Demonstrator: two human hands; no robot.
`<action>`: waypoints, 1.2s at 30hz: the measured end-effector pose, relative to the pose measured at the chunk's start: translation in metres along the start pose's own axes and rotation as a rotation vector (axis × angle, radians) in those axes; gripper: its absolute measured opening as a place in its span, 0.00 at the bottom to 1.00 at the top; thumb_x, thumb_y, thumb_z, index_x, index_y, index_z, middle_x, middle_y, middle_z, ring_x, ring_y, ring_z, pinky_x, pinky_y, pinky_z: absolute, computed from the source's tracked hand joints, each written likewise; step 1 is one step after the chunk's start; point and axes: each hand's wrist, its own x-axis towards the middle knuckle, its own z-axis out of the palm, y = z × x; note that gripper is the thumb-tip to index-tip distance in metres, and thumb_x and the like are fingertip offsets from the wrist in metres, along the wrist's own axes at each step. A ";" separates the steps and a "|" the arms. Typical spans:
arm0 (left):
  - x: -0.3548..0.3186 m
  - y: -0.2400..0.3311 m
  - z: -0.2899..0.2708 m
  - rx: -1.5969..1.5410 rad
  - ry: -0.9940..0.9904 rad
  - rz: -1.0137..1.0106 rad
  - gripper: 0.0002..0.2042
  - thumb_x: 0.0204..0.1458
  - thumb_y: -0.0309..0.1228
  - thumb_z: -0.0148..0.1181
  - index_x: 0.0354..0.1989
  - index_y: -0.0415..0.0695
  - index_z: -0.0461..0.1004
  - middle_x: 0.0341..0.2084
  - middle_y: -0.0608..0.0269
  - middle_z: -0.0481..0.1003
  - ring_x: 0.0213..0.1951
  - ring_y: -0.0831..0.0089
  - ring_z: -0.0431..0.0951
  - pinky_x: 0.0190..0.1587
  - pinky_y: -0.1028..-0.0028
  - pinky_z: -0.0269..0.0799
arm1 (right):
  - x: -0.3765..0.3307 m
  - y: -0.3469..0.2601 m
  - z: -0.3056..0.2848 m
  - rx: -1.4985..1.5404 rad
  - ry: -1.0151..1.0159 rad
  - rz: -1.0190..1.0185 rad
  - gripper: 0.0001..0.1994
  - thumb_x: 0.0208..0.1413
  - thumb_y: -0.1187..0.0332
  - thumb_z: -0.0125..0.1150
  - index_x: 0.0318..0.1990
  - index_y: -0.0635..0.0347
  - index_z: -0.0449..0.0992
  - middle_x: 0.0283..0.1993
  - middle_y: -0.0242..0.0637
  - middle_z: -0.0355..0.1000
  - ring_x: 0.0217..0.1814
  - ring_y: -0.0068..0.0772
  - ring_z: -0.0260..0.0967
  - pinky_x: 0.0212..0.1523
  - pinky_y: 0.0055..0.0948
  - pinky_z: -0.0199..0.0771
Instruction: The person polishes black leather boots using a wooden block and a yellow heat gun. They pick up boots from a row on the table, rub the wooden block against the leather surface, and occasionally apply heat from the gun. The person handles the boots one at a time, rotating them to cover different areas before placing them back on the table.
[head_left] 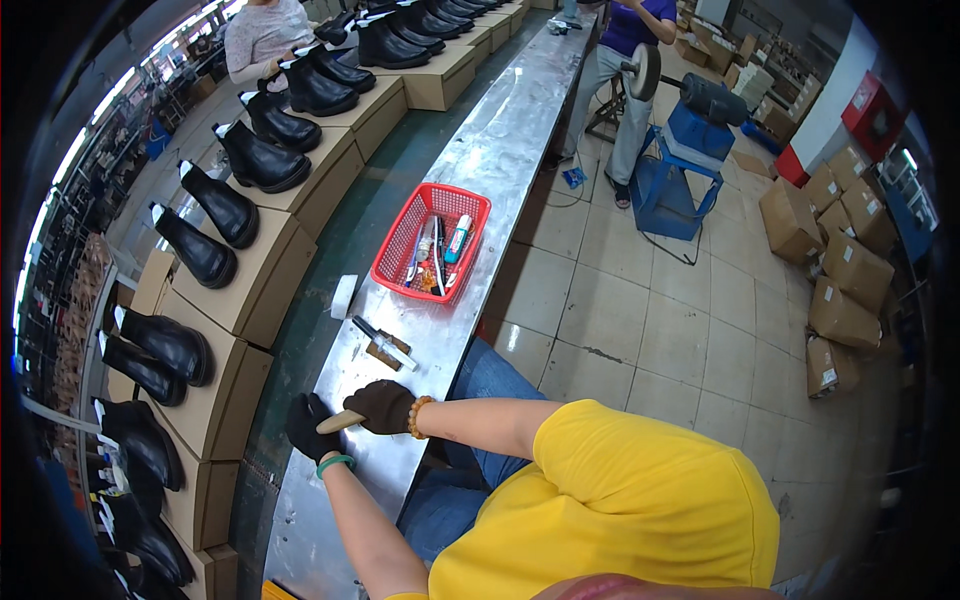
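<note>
Both hands wear dark gloves. The right hand (383, 405) is clamped on the top end of a pale wooden handle (341, 422); the left hand (309, 426) closes around its lower part at 8 o'clock of the right. The handle's working end is hidden inside the gloves. The hands rest on the long metal surface (500, 150). A small brush on a brown block (385, 345) lies at 12 o'clock of the hands. The red basket (432, 243) sits farther along; its contents are hard to make out. Black boots (262, 160) on cardboard boxes line the 10 o'clock side, some cut off at the rim.
</note>
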 end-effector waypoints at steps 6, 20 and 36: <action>-0.003 -0.001 -0.006 -0.032 0.003 0.011 0.14 0.50 0.38 0.56 0.36 0.38 0.78 0.36 0.50 0.77 0.40 0.54 0.76 0.46 0.62 0.69 | 0.001 -0.006 0.001 0.000 -0.008 0.031 0.10 0.43 0.63 0.60 0.34 0.53 0.73 0.31 0.41 0.73 0.36 0.46 0.71 0.38 0.45 0.69; -0.004 -0.013 -0.006 -0.040 0.028 0.038 0.13 0.49 0.37 0.56 0.34 0.41 0.78 0.33 0.52 0.77 0.37 0.55 0.76 0.43 0.62 0.69 | 0.001 -0.013 0.003 -0.027 -0.002 0.022 0.09 0.45 0.63 0.59 0.35 0.52 0.72 0.31 0.40 0.72 0.35 0.46 0.71 0.38 0.44 0.69; -0.006 -0.029 0.000 0.010 0.026 0.012 0.13 0.49 0.40 0.56 0.35 0.44 0.78 0.36 0.56 0.78 0.39 0.57 0.76 0.48 0.62 0.65 | 0.002 -0.014 0.011 -0.006 -0.002 0.016 0.08 0.45 0.64 0.58 0.34 0.51 0.73 0.32 0.40 0.73 0.36 0.45 0.72 0.39 0.43 0.70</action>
